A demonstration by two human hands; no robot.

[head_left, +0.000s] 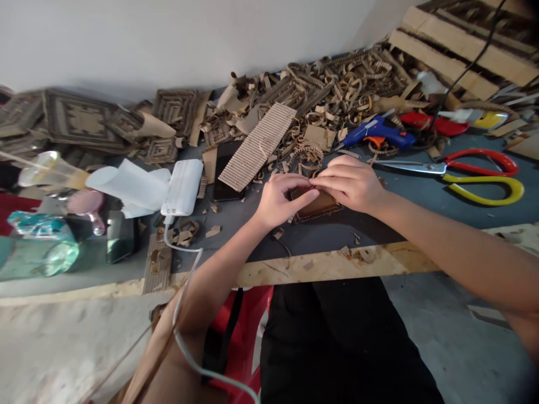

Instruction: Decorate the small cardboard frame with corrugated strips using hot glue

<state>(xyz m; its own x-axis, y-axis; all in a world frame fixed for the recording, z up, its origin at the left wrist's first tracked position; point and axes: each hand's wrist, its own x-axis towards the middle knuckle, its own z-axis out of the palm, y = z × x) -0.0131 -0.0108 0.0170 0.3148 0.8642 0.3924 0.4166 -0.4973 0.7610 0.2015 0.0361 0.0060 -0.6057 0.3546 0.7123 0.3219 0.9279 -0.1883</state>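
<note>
A small rectangular cardboard piece with a raised corrugated rim (322, 209) lies on the dark table under my two hands. My left hand (283, 201) curves around its left side, fingers bent over the far rim and thumb along the near side. From the right, my right hand (351, 182) pinches at the same far edge, its fingertips meeting those of the left. The exact spot they grip is hidden behind the fingers. Just beyond them lie curled corrugated strips (309, 160) and a long corrugated sheet (259, 147).
To the right rest a blue glue gun (379, 133) and scissors with red and yellow handles (446, 168). A white power bank (182, 188) with a cable stands left, near a black phone (225, 168). Cardboard scraps (345, 84) pile along the wall.
</note>
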